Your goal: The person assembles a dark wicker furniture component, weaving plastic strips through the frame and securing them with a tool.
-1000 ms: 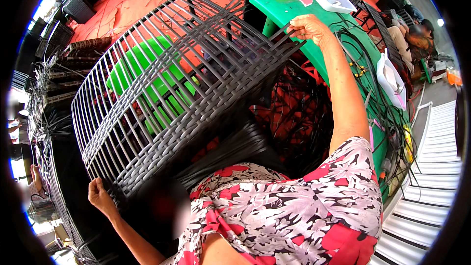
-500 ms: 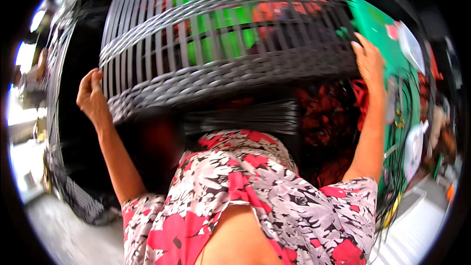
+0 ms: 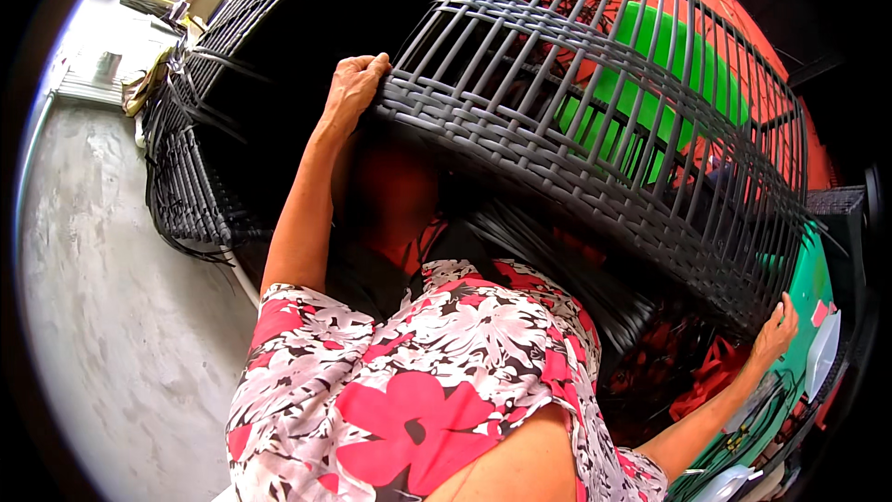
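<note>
A large dark grey woven wicker piece (image 3: 557, 163) with open vertical strands and braided bands is held up in front of me, tilted down to the right. My left hand (image 3: 356, 91) has its fingers closed on the lower left corner. At the lower right corner, my right hand (image 3: 774, 333) grips the edge, its fingers partly hidden. Under the piece, near my lap, lies a bundle of black strips (image 3: 604, 307).
Another dark woven frame (image 3: 190, 181) stands at left above the grey floor (image 3: 111, 270). A green chair-like object (image 3: 641, 28) shows through the strands. At right are a green panel (image 3: 813, 265), loose black strands (image 3: 743, 432) and red material (image 3: 715, 381).
The view has swung, and the wicker piece has gone from nearly level to sloping down rightward. My left hand appears higher, my right hand lower; both keep to its corners.
</note>
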Demonstrator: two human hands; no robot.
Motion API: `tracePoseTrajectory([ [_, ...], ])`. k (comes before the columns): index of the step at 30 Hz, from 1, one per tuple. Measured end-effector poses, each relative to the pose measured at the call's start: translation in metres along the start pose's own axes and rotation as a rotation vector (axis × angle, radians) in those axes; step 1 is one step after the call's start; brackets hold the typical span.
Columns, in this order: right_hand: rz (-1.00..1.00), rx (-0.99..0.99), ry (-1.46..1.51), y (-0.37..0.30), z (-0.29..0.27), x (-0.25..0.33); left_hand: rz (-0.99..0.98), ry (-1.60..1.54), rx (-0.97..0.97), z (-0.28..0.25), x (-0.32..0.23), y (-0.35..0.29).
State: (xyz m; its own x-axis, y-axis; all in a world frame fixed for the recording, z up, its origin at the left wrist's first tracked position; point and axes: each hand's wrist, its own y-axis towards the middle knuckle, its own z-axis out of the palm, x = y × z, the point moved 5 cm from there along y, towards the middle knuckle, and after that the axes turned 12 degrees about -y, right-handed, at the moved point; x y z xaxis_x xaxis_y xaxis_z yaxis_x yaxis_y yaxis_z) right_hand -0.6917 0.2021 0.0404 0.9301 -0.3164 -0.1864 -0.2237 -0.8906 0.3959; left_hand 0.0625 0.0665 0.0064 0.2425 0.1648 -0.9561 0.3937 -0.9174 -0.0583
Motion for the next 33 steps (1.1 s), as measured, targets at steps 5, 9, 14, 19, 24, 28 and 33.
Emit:
tracePoseTrajectory([
  [5, -0.02, 0.004, 0.018, 0.002, 0.009, -0.008, -0.121, -0.229, 0.274, 0.0, 0.0, 0.002],
  [9, -0.03, 0.024, 0.064, 0.001, 0.012, -0.009, -0.048, -0.231, 0.412, -0.01, -0.011, 0.006],
  [14, -0.087, 0.0, 0.076, 0.001, 0.012, -0.006, -0.091, -0.251, 0.473, -0.023, 0.001, 0.019],
  [19, -0.329, -0.125, -0.093, -0.006, 0.008, 0.003, -0.009, -0.147, 0.503, -0.011, 0.009, 0.026],
  [24, -0.219, -0.173, -0.064, 0.006, -0.018, 0.037, -0.062, -0.208, 0.541, -0.036, 0.043, 0.037],
  [28, 0.033, -0.173, 0.007, -0.001, -0.027, 0.05, -0.148, -0.292, 0.527, -0.066, 0.075, 0.061],
  [33, 0.112, -0.312, -0.123, -0.014, -0.043, 0.058, 0.125, 0.073, 0.316, -0.05, 0.05, 0.065],
])
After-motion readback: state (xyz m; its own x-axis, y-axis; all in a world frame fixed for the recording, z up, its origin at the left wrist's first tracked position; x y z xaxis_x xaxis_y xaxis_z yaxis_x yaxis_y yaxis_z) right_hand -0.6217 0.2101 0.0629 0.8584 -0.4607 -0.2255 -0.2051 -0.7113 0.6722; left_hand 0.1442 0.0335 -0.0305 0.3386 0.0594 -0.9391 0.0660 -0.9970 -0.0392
